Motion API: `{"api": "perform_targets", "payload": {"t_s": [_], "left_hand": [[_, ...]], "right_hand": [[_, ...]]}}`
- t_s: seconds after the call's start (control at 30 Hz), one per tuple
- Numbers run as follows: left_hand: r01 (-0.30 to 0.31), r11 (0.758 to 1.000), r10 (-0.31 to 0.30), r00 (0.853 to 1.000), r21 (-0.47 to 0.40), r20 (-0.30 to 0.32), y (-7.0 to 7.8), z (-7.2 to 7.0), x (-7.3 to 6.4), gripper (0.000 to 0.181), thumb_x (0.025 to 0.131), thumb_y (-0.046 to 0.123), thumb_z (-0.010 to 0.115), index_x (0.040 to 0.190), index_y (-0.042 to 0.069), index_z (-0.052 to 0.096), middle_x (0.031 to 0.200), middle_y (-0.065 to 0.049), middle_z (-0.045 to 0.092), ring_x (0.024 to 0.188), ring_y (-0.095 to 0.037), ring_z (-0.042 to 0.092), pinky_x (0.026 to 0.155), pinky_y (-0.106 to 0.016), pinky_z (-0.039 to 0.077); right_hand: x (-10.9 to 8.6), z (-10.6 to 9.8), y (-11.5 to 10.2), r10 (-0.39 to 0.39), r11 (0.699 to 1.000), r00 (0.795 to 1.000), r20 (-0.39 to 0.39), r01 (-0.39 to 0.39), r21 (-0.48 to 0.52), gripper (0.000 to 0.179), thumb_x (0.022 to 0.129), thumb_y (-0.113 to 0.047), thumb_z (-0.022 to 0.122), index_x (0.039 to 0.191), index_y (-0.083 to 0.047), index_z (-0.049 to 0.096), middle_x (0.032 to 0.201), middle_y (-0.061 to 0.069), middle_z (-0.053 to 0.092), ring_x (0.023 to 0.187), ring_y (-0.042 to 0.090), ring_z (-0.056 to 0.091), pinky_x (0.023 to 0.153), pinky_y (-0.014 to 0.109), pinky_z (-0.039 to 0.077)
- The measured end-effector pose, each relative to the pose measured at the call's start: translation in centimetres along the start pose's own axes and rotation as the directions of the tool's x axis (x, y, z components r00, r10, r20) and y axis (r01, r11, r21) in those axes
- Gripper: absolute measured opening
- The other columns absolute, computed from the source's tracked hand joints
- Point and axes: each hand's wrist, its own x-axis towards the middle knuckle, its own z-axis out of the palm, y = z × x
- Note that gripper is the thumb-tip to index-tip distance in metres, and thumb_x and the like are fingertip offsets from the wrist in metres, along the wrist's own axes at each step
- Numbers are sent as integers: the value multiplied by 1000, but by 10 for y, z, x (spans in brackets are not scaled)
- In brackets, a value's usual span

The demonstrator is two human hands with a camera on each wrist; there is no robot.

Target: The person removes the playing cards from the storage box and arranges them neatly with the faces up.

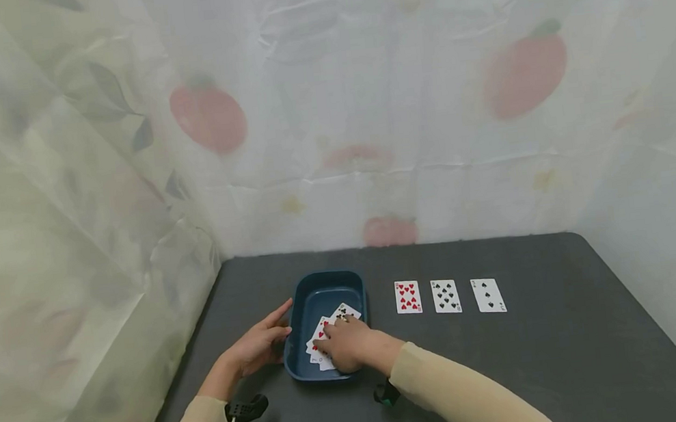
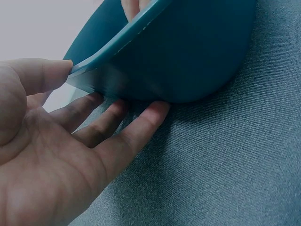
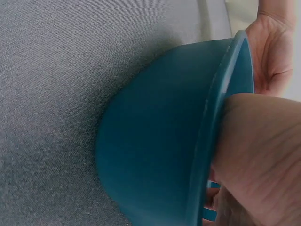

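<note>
A dark blue tray point(image 1: 327, 279) stands left of centre on the table. My left hand point(image 1: 259, 346) is at its left side. In the left wrist view the thumb point(image 2: 56, 75) touches the rim, and the other fingers point(image 2: 141, 127) reach along the outer wall near the base, loosely extended. My right hand point(image 1: 352, 343) reaches over the near right wall into the tray, its fingers spread on top of several overlapping playing cards point(image 1: 346, 310). Part of the cards is under this hand. The right wrist view hides most of its fingers behind the tray wall point(image 3: 150, 127).
Three face-up cards lie in a row right of the tray: a red heart card point(image 1: 407, 297), a black spade card point(image 1: 446, 296) and a three of spades point(image 1: 488, 295). The dark table point(image 1: 545, 354) ends at a printed curtain point(image 1: 330, 136) behind and on both sides.
</note>
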Motion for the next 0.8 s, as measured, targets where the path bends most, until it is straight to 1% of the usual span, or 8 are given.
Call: {"api": "perform_targets", "payload": {"t_s": [0.1, 0.37, 0.5, 0.6, 0.67, 0.8], "left_hand": [[-2, 1000, 2, 1000, 5, -1, -1, 1, 0, 66, 110, 13, 45, 166, 34, 16, 168, -22, 9, 141, -47, 35, 91, -58, 50], [1, 1000, -1, 1000, 2, 2, 0, 1, 0, 66, 110, 14, 45, 166, 35, 15, 168, -21, 8, 143, -48, 33, 93, -61, 49], [2, 1000, -2, 1000, -1, 3, 0, 1, -1, 66, 110, 14, 44, 166, 35, 15, 168, -22, 8, 143, -49, 32, 93, -61, 49], [-1, 1000, 1, 1000, -1, -1, 0, 1, -1, 66, 110, 13, 43, 165, 35, 16, 168, -22, 7, 144, -48, 32, 92, -60, 50], [1, 1000, -1, 1000, -2, -7, 0, 1, -1, 66, 110, 13, 44, 165, 35, 16, 168, -22, 8, 143, -48, 32, 92, -59, 50], [6, 1000, -6, 1000, -6, -7, 0, 1, -1, 66, 110, 14, 45, 165, 35, 17, 168, -21, 9, 142, -46, 36, 91, -57, 51]], "right_hand": [[0, 1, -1, -3, 1000, 1000, 15, 3, -10, 48, 104, -35, 55, 151, -38, 51, 153, -7, 49, 140, 19, 44, 117, 47, 31], [-2, -2, 2, -23, 1000, 998, 52, 24, -11, 49, 103, -30, 58, 150, -39, 52, 158, -9, 43, 146, 18, 38, 119, 50, 25], [-4, -2, 3, -31, 999, 999, 32, 32, -9, 49, 103, -30, 58, 150, -38, 52, 158, -7, 43, 144, 18, 40, 119, 50, 26], [-4, -1, 4, -37, 999, 999, 11, 37, -19, 48, 102, -31, 59, 150, -37, 53, 155, -7, 47, 141, 17, 43, 118, 50, 28], [-4, -1, 5, -40, 999, 999, 11, 40, -23, 48, 102, -31, 59, 149, -37, 53, 153, -7, 48, 141, 16, 44, 118, 50, 28], [-3, -2, 9, -56, 998, 998, 23, 56, 3, 48, 100, -30, 62, 146, -38, 57, 152, -9, 49, 142, 13, 43, 119, 51, 24]]}}
